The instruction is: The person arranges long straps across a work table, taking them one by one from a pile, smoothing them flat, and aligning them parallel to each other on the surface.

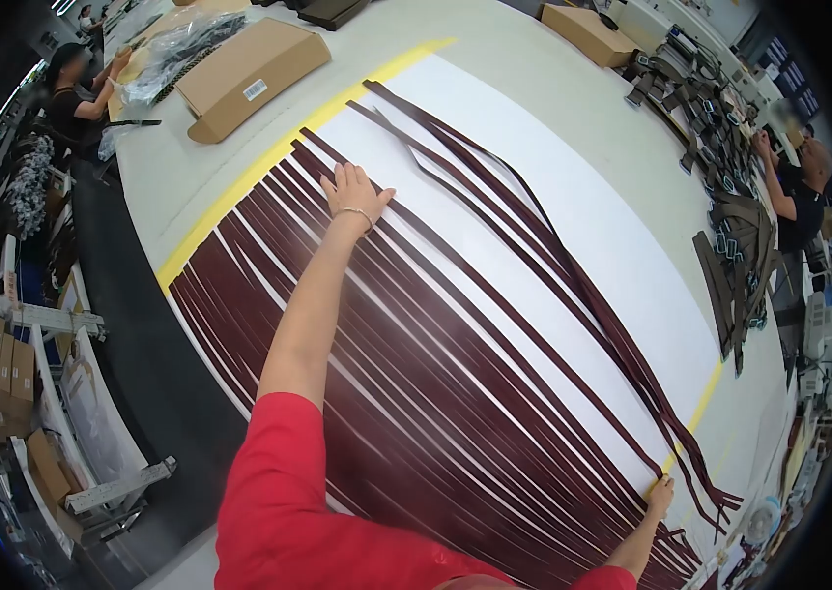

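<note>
Many long dark maroon strips (416, 344) lie side by side on a white sheet (553, 187) edged with yellow tape (229, 204). My left hand (355, 194) rests palm down with fingers spread near the strips' upper ends, touching one of the outermost strips in the row. At the lower right my right hand (662, 495) is closed at the far end of a strip, by the other tape edge. A loose bundle of maroon strips (553, 258) stretches across the sheet beyond the row.
A cardboard box (254, 79) and clear plastic bags (180, 59) lie at the upper left. Dark straps with buckles (730, 236) are heaped at the right. One person (77, 98) is at the upper left, another (799, 187) at the right edge.
</note>
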Action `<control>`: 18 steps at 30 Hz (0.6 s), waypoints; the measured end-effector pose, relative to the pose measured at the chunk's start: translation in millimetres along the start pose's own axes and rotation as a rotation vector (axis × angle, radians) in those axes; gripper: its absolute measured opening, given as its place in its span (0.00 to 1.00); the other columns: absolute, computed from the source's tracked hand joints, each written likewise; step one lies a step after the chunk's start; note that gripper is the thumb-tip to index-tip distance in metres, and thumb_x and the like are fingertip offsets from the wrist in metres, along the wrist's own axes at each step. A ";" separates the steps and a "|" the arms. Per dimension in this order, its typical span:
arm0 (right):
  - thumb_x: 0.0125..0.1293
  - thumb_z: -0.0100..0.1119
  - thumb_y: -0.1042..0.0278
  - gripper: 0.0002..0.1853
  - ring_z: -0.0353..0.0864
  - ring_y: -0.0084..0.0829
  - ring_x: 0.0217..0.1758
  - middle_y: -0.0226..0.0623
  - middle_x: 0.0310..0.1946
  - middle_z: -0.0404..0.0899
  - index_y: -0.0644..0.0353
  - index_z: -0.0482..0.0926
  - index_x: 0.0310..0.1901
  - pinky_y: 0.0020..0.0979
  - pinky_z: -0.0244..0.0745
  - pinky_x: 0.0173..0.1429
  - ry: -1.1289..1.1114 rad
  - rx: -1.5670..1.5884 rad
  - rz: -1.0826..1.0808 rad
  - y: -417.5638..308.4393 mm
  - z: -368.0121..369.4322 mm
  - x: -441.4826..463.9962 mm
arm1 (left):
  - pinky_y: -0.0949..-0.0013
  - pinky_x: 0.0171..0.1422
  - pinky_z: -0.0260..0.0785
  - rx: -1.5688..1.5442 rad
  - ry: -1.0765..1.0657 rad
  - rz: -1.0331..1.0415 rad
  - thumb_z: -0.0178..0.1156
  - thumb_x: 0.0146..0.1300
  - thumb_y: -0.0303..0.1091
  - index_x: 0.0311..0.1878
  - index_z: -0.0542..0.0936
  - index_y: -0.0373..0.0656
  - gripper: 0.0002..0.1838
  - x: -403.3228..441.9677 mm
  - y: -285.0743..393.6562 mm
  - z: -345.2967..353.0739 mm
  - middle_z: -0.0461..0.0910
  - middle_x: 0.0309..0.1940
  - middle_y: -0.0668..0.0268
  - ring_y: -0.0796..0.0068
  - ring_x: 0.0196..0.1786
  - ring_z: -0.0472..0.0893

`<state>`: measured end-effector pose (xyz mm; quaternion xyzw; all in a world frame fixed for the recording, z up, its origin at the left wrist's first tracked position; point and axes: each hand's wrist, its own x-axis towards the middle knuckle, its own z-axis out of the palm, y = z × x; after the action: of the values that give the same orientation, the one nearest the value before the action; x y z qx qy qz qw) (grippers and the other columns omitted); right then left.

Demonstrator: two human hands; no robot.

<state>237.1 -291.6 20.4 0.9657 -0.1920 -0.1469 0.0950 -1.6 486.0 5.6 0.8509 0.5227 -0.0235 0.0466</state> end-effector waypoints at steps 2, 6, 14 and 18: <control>0.67 0.29 0.42 0.31 0.60 0.48 0.66 0.44 0.64 0.61 0.48 0.58 0.66 0.66 0.49 0.60 -0.011 -0.011 -0.007 4.2 1.2 8.0 | 0.44 0.72 0.30 -0.040 -0.015 -0.042 0.46 0.60 0.63 0.68 0.55 0.38 0.43 -7.6 0.4 2.2 0.49 0.70 0.53 0.55 0.73 0.44; 0.66 0.29 0.41 0.31 0.59 0.49 0.67 0.44 0.65 0.59 0.48 0.56 0.67 0.67 0.48 0.61 -0.022 0.053 -0.069 26.1 20.6 39.6 | 0.39 0.70 0.29 -0.039 -0.014 -0.065 0.43 0.60 0.64 0.69 0.54 0.45 0.41 -11.5 -0.9 6.1 0.46 0.71 0.52 0.55 0.73 0.44; 0.66 0.28 0.39 0.32 0.55 0.49 0.69 0.44 0.67 0.55 0.46 0.53 0.68 0.65 0.46 0.63 -0.036 0.092 -0.040 19.6 10.0 30.2 | 0.37 0.70 0.31 0.002 -0.053 -0.051 0.39 0.62 0.64 0.70 0.52 0.45 0.40 -21.5 9.9 3.7 0.46 0.71 0.56 0.59 0.74 0.45; 0.66 0.28 0.39 0.32 0.53 0.49 0.70 0.44 0.68 0.53 0.44 0.52 0.69 0.65 0.44 0.64 -0.010 0.113 -0.072 27.6 16.3 39.4 | 0.37 0.70 0.31 0.029 -0.065 -0.067 0.38 0.63 0.63 0.70 0.52 0.44 0.40 -24.5 11.1 3.3 0.47 0.71 0.58 0.63 0.74 0.46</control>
<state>257.2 -334.5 2.0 0.9751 -0.1655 -0.1439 0.0342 -2.8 458.8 5.1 0.8322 0.5489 -0.0603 0.0506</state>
